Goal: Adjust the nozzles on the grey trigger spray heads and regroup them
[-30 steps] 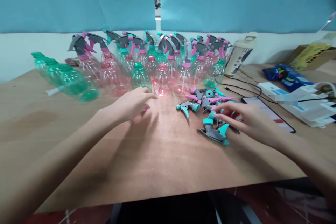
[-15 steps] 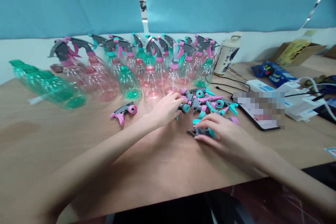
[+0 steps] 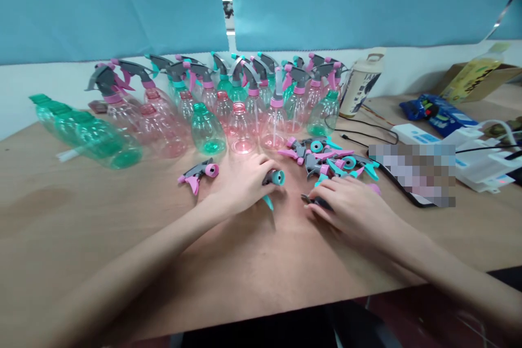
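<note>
My left hand [image 3: 249, 182] is closed round a grey spray nozzle with a teal collar [image 3: 278, 177], its teal trigger pointing down toward the table. To the right, my right hand [image 3: 346, 198] bends its fingers over a dark grey spray nozzle [image 3: 322, 203], mostly hidden beneath them. Just behind that hand lies a heap of grey, pink and teal spray nozzles [image 3: 314, 163]. A single nozzle with a pink collar [image 3: 199, 173] rests left of my left hand. Open bottles, among them a green one [image 3: 207, 133] and a pink one [image 3: 240, 133], stand behind.
Many bottles topped with spray heads [image 3: 253, 89] line the back by the wall. Green bottles [image 3: 93, 133] lean together at left. At right are a white tumbler [image 3: 361, 84], a black cable [image 3: 367, 136], a phone [image 3: 408, 174], a power strip [image 3: 468, 147] and a blue packet [image 3: 440, 114].
My left hand has drawn the teal-collared nozzle away from the heap, toward the left. My right hand has closed further over its nozzle. The view has shifted slightly.
</note>
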Demonstrator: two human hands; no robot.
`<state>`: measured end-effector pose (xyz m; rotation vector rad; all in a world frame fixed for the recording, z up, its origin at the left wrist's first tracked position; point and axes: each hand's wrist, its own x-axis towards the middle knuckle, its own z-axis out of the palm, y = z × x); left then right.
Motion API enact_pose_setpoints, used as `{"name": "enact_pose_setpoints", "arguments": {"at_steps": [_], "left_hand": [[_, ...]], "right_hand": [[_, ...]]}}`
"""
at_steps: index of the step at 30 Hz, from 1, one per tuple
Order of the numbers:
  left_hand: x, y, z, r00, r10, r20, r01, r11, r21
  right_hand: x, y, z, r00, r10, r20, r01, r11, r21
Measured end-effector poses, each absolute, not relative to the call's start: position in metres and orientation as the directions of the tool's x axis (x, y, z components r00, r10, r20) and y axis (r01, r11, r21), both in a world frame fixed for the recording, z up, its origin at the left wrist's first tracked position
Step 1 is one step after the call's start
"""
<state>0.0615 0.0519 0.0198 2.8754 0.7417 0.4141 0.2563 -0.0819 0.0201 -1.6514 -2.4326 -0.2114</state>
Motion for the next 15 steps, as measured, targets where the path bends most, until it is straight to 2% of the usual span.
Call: {"name": "enact_pose_setpoints", "arguments": {"at_steps": [3, 6, 8, 9, 11, 15], "left_hand": [[0.04, 0.037, 0.025, 0.739, 0.578, 0.345, 0.494, -0.814, 0.306], [0.021, 0.024, 0.025, 0.597, 0.658, 0.458, 0.538, -0.752, 0.38], [0.011, 0.017, 0.021, 0.53, 0.678, 0.509, 0.526, -0.734, 0.43], [0.006, 0.013, 0.019, 0.511, 0.683, 0.522, 0.512, -0.73, 0.453], [0.0, 0.006, 0.013, 0.495, 0.687, 0.532, 0.479, -0.727, 0.492], [-0.004, -0.001, 0.004, 0.472, 0.687, 0.552, 0.431, -0.726, 0.535]], "right_hand": [[0.254, -0.064, 0.03, -0.317, 0.906, 0.281, 0.946, 0.324, 0.024], [0.256, -0.028, 0.035, -0.23, 0.903, 0.362, 0.964, 0.264, -0.045], [0.26, 0.0, 0.031, -0.23, 0.883, 0.41, 0.954, 0.287, -0.083], [0.261, 0.013, 0.027, -0.215, 0.887, 0.409, 0.956, 0.276, -0.095], [0.262, 0.035, 0.016, -0.213, 0.933, 0.291, 0.964, 0.249, -0.093], [0.259, 0.048, 0.0, -0.219, 0.948, 0.231, 0.968, 0.242, -0.074]]}}
